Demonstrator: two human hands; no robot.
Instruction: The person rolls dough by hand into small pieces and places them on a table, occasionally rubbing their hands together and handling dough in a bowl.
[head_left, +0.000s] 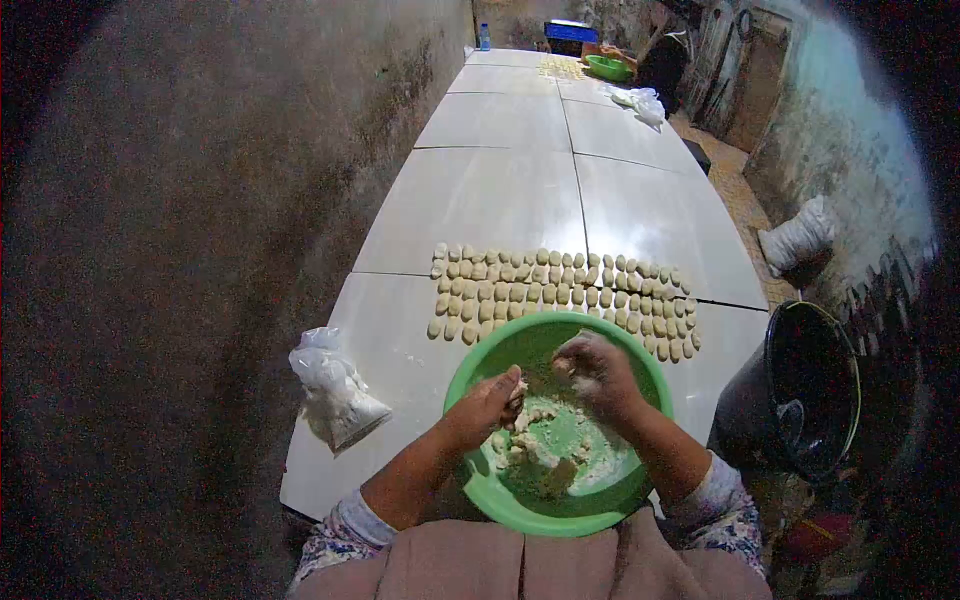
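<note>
A large green basin (pixel 480 497) sits in front of me at the table's near edge. Crumbly pieces of dough (pixel 540 415) and loose white flour lie in its bottom. My left hand (pixel 487 410) is over the basin's left side, its fingers closed round a lump of pale dough (pixel 518 392). Over the far right part of the basin, my right hand (pixel 597 372) has its fingers curled in and dusted with flour. What those fingers hold, if anything, is hidden. Beyond the rim, many small oval dough pieces (pixel 530 292) lie in rows on the white table (pixel 480 200).
A clear plastic bag of white powder (pixel 338 390) stands on the table to my left. A black bucket (pixel 800 390) is on my right, with a white sack (pixel 800 237) farther back. At the far end are another green basin (pixel 608 68), a plastic bag (pixel 640 103) and a person.
</note>
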